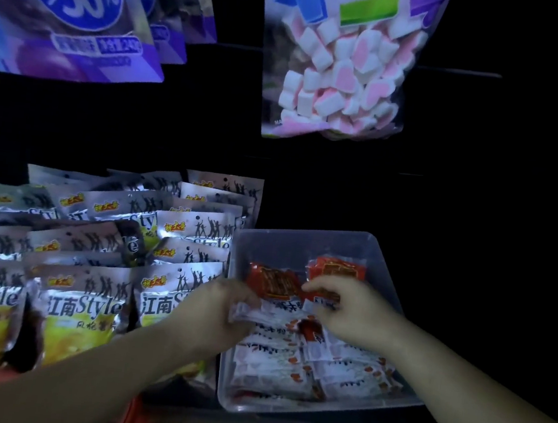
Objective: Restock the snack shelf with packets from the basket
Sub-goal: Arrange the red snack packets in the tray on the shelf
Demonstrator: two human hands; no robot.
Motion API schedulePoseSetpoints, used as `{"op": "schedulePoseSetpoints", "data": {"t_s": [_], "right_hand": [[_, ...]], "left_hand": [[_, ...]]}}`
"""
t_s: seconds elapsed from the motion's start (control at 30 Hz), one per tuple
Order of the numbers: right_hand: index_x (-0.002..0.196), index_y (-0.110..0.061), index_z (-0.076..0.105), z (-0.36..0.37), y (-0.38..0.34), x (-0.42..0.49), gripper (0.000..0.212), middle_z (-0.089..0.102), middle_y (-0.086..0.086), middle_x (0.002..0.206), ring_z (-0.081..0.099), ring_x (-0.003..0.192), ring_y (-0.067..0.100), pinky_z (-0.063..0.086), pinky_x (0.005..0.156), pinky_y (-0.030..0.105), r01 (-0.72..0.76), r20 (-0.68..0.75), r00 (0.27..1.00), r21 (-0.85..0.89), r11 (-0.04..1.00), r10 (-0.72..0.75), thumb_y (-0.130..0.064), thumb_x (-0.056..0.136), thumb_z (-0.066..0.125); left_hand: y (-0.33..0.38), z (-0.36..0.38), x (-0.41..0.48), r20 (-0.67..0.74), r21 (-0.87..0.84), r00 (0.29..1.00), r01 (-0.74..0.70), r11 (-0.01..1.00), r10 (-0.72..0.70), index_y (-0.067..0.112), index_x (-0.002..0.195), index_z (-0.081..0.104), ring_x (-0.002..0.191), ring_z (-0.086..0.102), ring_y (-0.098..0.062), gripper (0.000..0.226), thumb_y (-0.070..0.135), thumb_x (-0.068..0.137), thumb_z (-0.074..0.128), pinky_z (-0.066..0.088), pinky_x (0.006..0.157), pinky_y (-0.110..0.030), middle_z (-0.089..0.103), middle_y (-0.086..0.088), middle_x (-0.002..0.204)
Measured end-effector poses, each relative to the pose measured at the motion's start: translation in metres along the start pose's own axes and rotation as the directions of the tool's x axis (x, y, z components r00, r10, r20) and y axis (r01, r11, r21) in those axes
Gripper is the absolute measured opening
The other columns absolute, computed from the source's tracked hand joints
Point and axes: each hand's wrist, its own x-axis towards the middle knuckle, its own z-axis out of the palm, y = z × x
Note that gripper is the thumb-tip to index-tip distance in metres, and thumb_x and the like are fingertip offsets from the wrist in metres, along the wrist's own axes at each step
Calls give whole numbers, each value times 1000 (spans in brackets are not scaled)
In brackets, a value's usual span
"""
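A clear plastic bin (305,238) stands on the shelf and holds several small white and red snack packets (271,365). Two red packets (272,281) lie toward its back. My left hand (215,311) reaches in over the bin's left wall and grips the left end of a white packet (270,313). My right hand (346,313) is over the bin's middle, its fingers curled and pinching the right end of the same packet row, below a red packet (337,269).
Silver and yellow "Style" chip bags (81,307) fill the shelf left of the bin in overlapping rows. A bag of pink and white marshmallows (340,73) hangs above the bin, and purple bags (71,13) hang at upper left. The surroundings are dark.
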Motion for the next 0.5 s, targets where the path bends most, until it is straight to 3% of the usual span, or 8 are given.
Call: {"op": "schedulePoseSetpoints", "data": {"t_s": [0.1, 0.23, 0.33, 0.4, 0.5], "right_hand": [[143, -34, 54, 22, -3, 2, 58, 47, -12, 150, 50, 134, 11, 45, 110, 32, 58, 140, 989, -121, 991, -41, -46, 90, 75], [144, -36, 53, 32, 7, 19, 77, 50, -11, 144, 50, 130, 11, 44, 109, 31, 70, 103, 994, -304, 950, -41, -60, 77, 82], [144, -37, 52, 34, 15, 36, 97, 49, -16, 138, 47, 127, 9, 44, 108, 31, 130, 167, 983, -333, 934, -78, -72, 60, 85], [145, -36, 51, 37, 16, 44, 105, 46, -17, 138, 43, 129, 8, 42, 110, 32, 183, 233, 967, -342, 922, -106, -73, 54, 86], [144, -35, 51, 47, 17, 50, 99, 45, -17, 137, 43, 128, 10, 42, 107, 33, 222, 229, 963, -378, 899, -141, -71, 58, 84]], "left_hand": [[-8, 4, 9, 87, 165, 991, -118, 979, 105, 31, 123, 71, 131, 49, -7, 48, 42, 77, 83, 41, 110, -24, 64, 14, 130], [-11, 6, 41, 225, 378, 968, -191, 906, 110, 36, 137, 61, 145, 32, -17, 73, 57, 69, 80, 30, 120, -38, 59, 10, 140], [-10, 8, 54, 401, 546, 916, -253, 798, 17, 39, 150, 46, 155, 9, -17, 95, 76, 66, 72, -3, 126, -48, 49, 9, 152], [-10, 12, 57, 433, 555, 901, -291, 779, 28, 41, 150, 43, 154, 10, -13, 94, 75, 67, 71, -17, 123, -50, 51, 10, 150], [-9, 13, 58, 393, 595, 918, -301, 745, 57, 41, 132, 58, 140, 40, -18, 59, 67, 79, 59, -8, 124, -51, 67, 8, 119]]}}
